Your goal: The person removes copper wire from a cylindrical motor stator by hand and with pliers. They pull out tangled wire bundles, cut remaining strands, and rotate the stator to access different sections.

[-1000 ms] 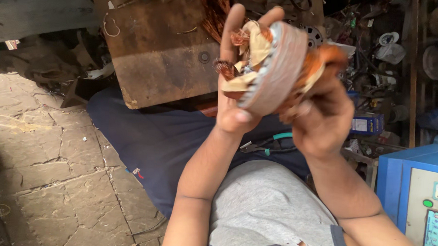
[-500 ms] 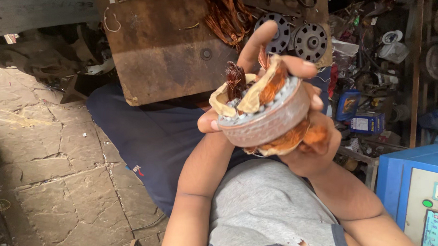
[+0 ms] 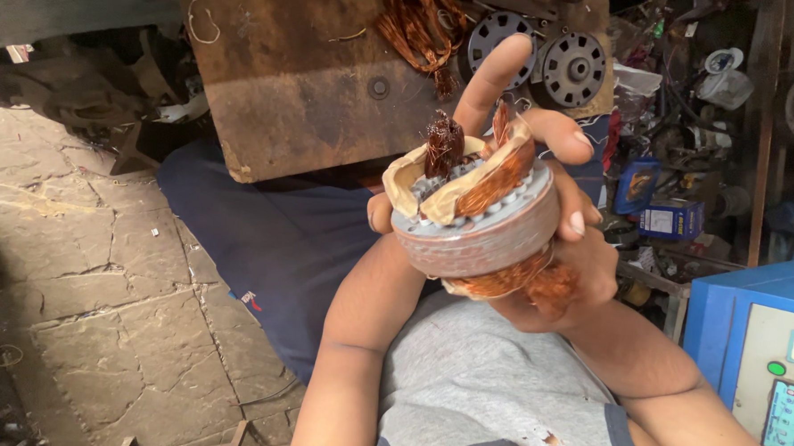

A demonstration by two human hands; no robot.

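I note both hands clasp the round grey metal stator wound with copper wire [image 3: 477,222]: left fingers [image 3: 488,80] partly extended behind it, right fingers [image 3: 568,223] curled beneath.

Dull grey metal stator [image 3: 481,236] with glossy copper windings [image 3: 497,178] and matt paper.

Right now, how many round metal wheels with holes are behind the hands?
2. One disc lies on the rusty plate beside the copper wire, partly behind a raised finger. The other disc sits just right of it. More may be hidden.
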